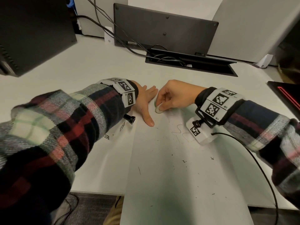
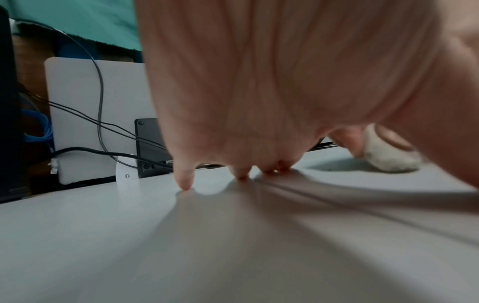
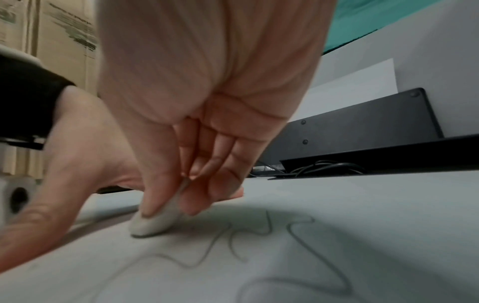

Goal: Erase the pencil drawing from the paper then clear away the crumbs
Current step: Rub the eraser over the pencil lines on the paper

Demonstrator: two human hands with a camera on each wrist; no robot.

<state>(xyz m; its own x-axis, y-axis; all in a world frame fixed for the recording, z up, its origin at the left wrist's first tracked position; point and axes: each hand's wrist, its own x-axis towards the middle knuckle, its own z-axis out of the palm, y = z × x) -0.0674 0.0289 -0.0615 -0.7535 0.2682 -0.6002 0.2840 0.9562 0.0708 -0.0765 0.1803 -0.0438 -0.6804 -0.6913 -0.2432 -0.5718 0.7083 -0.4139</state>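
Two hands at work on the table. Paper lies flat, overhanging the near edge. Left hand, fingers spread, presses its far corner, likely stopping slip. Right hand pinches eraser on pencil drawing. Crumbs scattered nearer.

Eraser: off-white. Paper: white, grey pencil lines. Sleeves: red, black, white plaid. Desk: white.
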